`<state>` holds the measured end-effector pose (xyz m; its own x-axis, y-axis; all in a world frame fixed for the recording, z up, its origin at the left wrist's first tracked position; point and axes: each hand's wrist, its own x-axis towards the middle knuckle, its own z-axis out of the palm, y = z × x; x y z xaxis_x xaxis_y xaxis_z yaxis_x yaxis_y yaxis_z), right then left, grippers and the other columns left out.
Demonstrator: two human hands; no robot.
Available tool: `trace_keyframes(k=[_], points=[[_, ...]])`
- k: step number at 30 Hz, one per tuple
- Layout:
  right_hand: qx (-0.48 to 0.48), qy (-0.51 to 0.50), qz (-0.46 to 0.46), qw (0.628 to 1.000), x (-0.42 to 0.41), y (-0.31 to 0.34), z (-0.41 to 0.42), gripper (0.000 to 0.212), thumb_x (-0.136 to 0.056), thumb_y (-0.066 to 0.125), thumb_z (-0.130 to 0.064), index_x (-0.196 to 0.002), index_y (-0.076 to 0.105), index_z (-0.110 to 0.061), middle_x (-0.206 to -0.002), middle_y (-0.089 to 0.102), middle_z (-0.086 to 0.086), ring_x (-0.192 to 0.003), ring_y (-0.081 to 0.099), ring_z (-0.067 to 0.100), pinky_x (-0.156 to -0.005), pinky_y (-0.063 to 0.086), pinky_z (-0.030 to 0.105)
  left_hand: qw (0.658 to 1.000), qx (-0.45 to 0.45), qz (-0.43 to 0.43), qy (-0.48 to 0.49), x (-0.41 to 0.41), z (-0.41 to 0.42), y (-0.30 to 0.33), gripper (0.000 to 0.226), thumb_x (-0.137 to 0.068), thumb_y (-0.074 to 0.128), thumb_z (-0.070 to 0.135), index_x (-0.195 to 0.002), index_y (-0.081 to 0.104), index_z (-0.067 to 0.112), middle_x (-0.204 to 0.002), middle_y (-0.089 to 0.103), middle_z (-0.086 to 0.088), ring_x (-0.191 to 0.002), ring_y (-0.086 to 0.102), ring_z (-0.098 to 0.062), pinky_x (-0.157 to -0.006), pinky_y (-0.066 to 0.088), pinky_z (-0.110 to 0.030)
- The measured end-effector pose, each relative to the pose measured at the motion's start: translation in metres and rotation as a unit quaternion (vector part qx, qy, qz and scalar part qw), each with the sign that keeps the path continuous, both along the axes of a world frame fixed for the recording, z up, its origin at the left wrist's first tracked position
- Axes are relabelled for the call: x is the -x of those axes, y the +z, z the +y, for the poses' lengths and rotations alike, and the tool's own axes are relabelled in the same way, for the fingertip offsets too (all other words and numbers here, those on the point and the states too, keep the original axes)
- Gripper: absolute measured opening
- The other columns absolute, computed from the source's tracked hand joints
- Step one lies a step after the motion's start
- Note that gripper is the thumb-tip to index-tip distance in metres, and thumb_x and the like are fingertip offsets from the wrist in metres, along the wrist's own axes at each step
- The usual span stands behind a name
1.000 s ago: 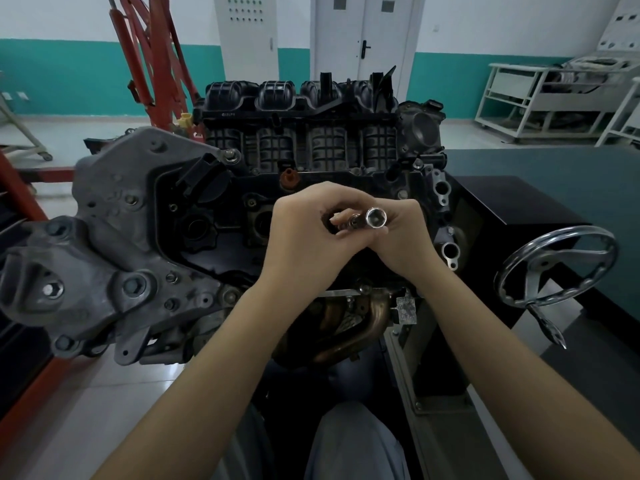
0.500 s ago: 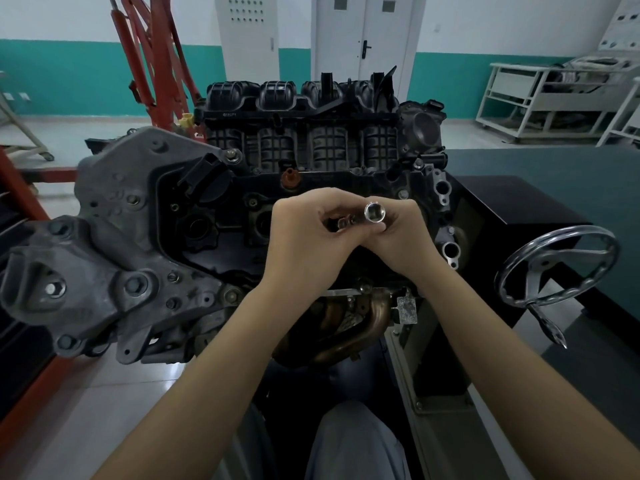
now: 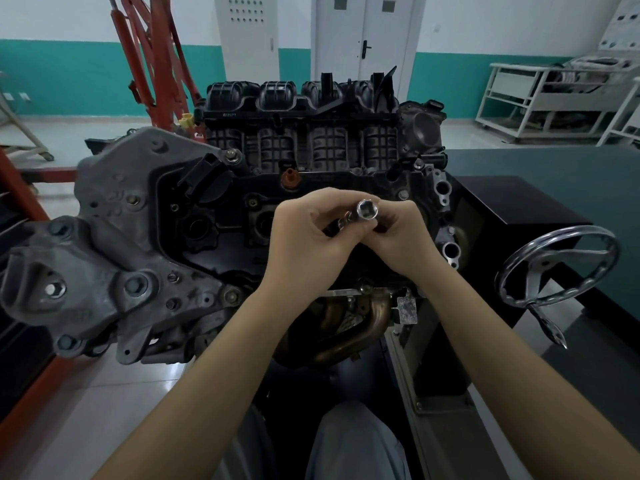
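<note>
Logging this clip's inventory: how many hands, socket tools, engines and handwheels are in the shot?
hands: 2, the left hand and the right hand, both holding the tool
socket tool: 1
engine: 1
chrome handwheel: 1
total: 5

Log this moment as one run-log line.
left hand: grips tool shaft | right hand: pinches socket | socket: open end faces camera, held over engine, on no bolt | phase: likely fitting socket
</note>
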<state>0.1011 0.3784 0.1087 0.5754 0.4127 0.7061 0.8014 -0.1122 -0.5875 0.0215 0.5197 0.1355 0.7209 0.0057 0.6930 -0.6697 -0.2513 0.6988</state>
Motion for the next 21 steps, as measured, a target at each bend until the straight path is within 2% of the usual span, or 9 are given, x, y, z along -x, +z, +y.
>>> trace_keyframes(k=[2,5,7,9,12,14,17,18,21], points=[[-0.013,-0.006,0.013,1.0,-0.0016,-0.001,0.0001,0.022,-0.079,0.071,-0.005,-0.096,0.067,-0.018,-0.086,0.069,-0.012,-0.082,0.068,0.001,-0.076,0.052,0.019,0.999,0.006,0.011,-0.036,-0.0001,0.0007,0.0011,0.024,-0.078,0.071,-0.009,-0.098,0.072,0.005,-0.094,0.073,-0.007,-0.094,0.07,-0.017,-0.087,0.056,-0.037],[-0.027,-0.022,0.029,0.999,-0.0059,-0.0035,-0.0011,0.022,-0.075,0.074,0.006,-0.092,0.072,-0.008,-0.083,0.071,-0.002,-0.081,0.069,0.009,-0.076,0.053,0.024,1.0,-0.001,0.011,-0.001,0.0004,-0.0023,0.0017,0.032,-0.072,0.079,-0.004,-0.099,0.071,0.01,-0.093,0.073,0.001,-0.092,0.069,-0.009,-0.086,0.055,-0.028],[-0.028,-0.021,0.03,0.999,-0.0064,-0.0035,-0.0016,0.023,-0.075,0.074,0.007,-0.095,0.072,-0.005,-0.085,0.072,0.001,-0.082,0.07,0.01,-0.076,0.054,0.025,1.0,0.008,0.003,0.026,0.0005,-0.0041,0.001,0.029,-0.069,0.083,0.001,-0.092,0.072,0.015,-0.087,0.072,0.007,-0.085,0.069,-0.004,-0.081,0.055,-0.022],[-0.02,-0.016,0.015,1.0,-0.004,-0.0019,-0.0015,0.027,-0.078,0.073,0.004,-0.1,0.069,-0.011,-0.089,0.07,-0.007,-0.085,0.068,0.004,-0.077,0.052,0.019,0.999,0.009,-0.004,0.032,0.0007,-0.0047,0.0005,0.027,-0.072,0.08,0.0,-0.091,0.073,0.018,-0.086,0.072,0.01,-0.084,0.069,-0.004,-0.079,0.055,-0.021],[-0.002,-0.003,0.007,1.0,-0.0001,0.0,0.0,0.023,-0.08,0.07,-0.008,-0.097,0.065,-0.022,-0.084,0.068,-0.026,-0.085,0.066,-0.006,-0.075,0.048,0.012,1.0,0.012,0.012,-0.017,0.0001,-0.0031,0.0006,0.029,-0.077,0.073,-0.006,-0.101,0.072,0.011,-0.094,0.074,-0.001,-0.093,0.07,-0.012,-0.087,0.056,-0.031],[-0.012,-0.008,0.027,1.0,-0.0016,-0.0006,0.0,0.023,-0.077,0.072,-0.006,-0.09,0.068,-0.025,-0.079,0.069,-0.026,-0.081,0.067,-0.004,-0.073,0.049,0.013,0.999,0.005,0.023,-0.043,0.0017,-0.0029,0.0023,0.031,-0.078,0.071,-0.01,-0.103,0.071,0.008,-0.097,0.074,-0.007,-0.096,0.07,-0.016,-0.089,0.055,-0.036],[-0.02,-0.023,0.03,0.999,-0.0066,-0.0027,-0.0007,0.021,-0.072,0.078,0.003,-0.089,0.074,-0.009,-0.082,0.073,-0.005,-0.08,0.07,0.008,-0.072,0.052,0.02,0.999,-0.03,0.015,-0.005,0.0019,-0.0048,0.0022,0.024,-0.075,0.077,-0.001,-0.095,0.073,0.011,-0.091,0.073,0.002,-0.091,0.069,-0.008,-0.085,0.056,-0.028],[-0.02,-0.022,0.026,0.999,-0.0068,-0.0029,-0.0005,0.021,-0.072,0.078,0.004,-0.09,0.074,-0.008,-0.082,0.073,-0.002,-0.08,0.07,0.008,-0.072,0.052,0.02,0.999,-0.028,0.01,0.02,0.0021,-0.0057,0.0021,0.023,-0.073,0.08,0.003,-0.091,0.073,0.015,-0.087,0.072,0.007,-0.087,0.069,-0.005,-0.082,0.056,-0.024],[-0.018,-0.009,0.022,1.0,-0.0045,-0.0011,-0.0004,0.026,-0.075,0.076,0.002,-0.095,0.07,-0.014,-0.087,0.07,-0.012,-0.082,0.069,0.002,-0.074,0.05,0.015,0.999,-0.012,0.0,0.045,0.002,-0.0062,0.0017,0.024,-0.073,0.081,0.006,-0.089,0.072,0.022,-0.083,0.07,0.015,-0.082,0.068,-0.001,-0.077,0.054,-0.017]])
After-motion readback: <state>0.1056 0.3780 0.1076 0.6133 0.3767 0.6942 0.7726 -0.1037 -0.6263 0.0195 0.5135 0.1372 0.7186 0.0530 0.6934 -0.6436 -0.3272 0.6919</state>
